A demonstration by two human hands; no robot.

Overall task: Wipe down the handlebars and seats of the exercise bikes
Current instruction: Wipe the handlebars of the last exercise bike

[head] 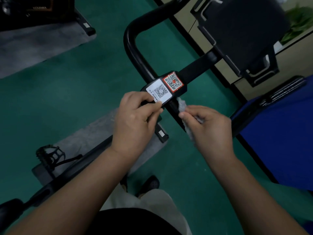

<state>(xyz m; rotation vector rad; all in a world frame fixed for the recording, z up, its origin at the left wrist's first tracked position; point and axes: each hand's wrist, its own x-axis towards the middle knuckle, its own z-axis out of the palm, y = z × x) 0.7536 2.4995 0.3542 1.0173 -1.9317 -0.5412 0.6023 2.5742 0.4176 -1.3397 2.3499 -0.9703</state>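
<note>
A black exercise bike handlebar (133,48) loops up from a centre block (169,87) that carries a white QR sticker and a red QR sticker. My left hand (135,119) grips the near end of that block, thumb on the white sticker's corner. My right hand (208,126) pinches a grey cloth (182,105), and the cloth lies against the black bar just right of the block. A black console (237,34) sits on the stem beyond. The seat is not in view.
A bike pedal (50,155) and black frame bar sit lower left over a grey mat (94,133). Another machine on a grey mat (33,44) stands at the upper left. A blue panel (279,141) is at the right. Green floor lies all around.
</note>
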